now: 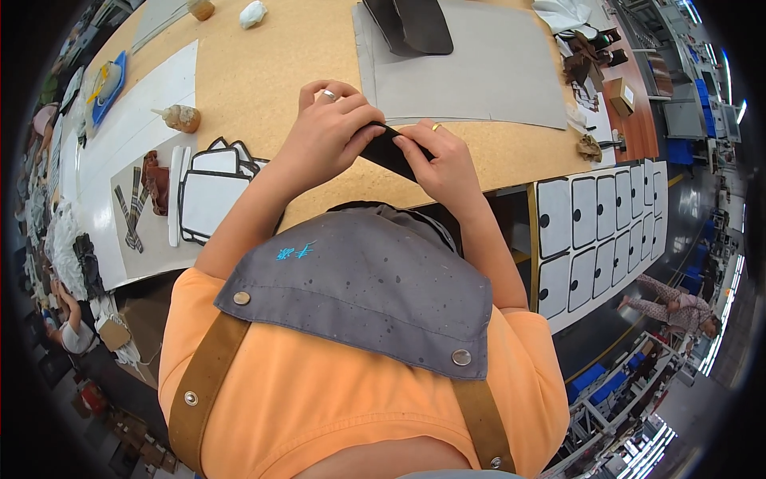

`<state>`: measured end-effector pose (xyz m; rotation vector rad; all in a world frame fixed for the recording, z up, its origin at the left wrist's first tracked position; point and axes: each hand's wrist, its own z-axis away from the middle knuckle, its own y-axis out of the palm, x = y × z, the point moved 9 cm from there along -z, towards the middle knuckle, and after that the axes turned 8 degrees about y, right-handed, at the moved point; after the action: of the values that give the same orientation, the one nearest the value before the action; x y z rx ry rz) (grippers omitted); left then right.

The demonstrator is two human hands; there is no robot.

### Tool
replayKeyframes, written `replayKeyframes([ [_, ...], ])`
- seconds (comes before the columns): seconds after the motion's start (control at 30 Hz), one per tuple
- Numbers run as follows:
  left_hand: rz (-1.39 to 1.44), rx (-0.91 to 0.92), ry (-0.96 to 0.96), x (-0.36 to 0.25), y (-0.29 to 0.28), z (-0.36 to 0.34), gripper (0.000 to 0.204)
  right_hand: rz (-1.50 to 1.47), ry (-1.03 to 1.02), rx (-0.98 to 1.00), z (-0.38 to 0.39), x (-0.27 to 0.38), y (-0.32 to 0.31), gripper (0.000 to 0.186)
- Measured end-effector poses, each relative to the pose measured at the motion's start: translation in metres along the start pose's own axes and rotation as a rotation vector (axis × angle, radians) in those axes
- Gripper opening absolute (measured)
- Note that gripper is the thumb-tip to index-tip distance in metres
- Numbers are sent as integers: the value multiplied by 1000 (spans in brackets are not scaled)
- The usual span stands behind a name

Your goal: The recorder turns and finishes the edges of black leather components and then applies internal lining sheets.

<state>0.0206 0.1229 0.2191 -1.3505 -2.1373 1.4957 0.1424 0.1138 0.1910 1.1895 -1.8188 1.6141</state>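
Near the middle, above the front edge of the tan table, both hands hold a narrow black piece (385,160) by its upper edge, where it is folded or bent. My left hand (331,128) grips its left end, thumb and fingers pinched together. My right hand (431,160) pinches it on the right with thumb and forefinger. Some of the piece is hidden behind the fingers. Beyond them, two dark curved panels (407,24) lie on a grey sheet (463,88). To the left lie white panels with black borders (214,203).
A glue bottle (182,118), blue tray (109,88) and brown scraps (155,184) sit on the table's left. Cluttered materials (586,64) lie back right. A board of bordered pieces (598,239) stands out at the right. Other people (670,307) are at both sides.
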Motion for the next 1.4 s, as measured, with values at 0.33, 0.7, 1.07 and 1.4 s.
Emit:
replayKeyframes([
  [0.33, 250, 36, -168, 29, -4, 14, 6, 54, 51, 96, 7, -15, -20, 9],
  [0.7, 500, 29, -417, 65, -2, 42, 11, -153, 282, 45, 23, -62, -47, 15],
  [1.07, 699, 33, -530, 80, 16, 79, 15, -541, 475, -42, 28, -53, -25, 12],
  [1.4, 723, -109, -81, 13, 4, 33, 11, 21, 47, -26, 19, 31, 15, 10],
])
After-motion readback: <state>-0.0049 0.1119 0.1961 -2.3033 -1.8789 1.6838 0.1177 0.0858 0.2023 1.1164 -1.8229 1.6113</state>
